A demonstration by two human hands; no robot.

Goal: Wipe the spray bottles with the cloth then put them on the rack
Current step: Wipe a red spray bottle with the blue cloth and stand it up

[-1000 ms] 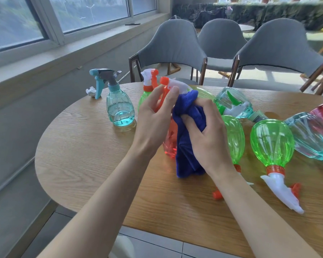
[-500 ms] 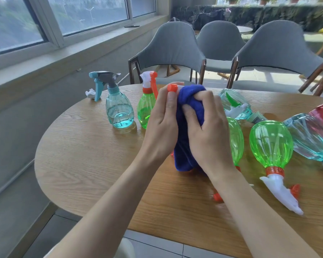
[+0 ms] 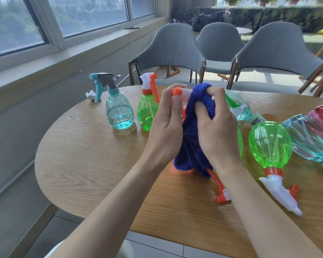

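**Head view**

1. Left hand (image 3: 166, 125): the fingers are curled round the head of the held spray bottle (image 3: 177, 91). Its orange nozzle tip shows just above the fingertips.
2. Right hand (image 3: 218, 131): the fingers are bunched into the blue cloth (image 3: 192, 146) and press it over the white spray head from the right.
3. The cloth drapes down to the worktop (image 3: 93, 161) and hides the bottle body. Whether the base rests on the worktop cannot be told.

**Change over the last second**

- The cloth has climbed from the bottle body to the spray head.
- The reddish body, visible a second ago, is now covered.
- Judgement: the wipe of this bottle is on its upper part and probably near completion.

**Remaining items**

- Two bottles stand upright at the far left: a teal bottle (image 3: 119, 112) and a green bottle (image 3: 146, 114).
- Several bottles lie on their sides to the right, including a large green bottle (image 3: 269, 146) near the right hand.
- No rack is in view. Placement is not yet begun for this bottle.
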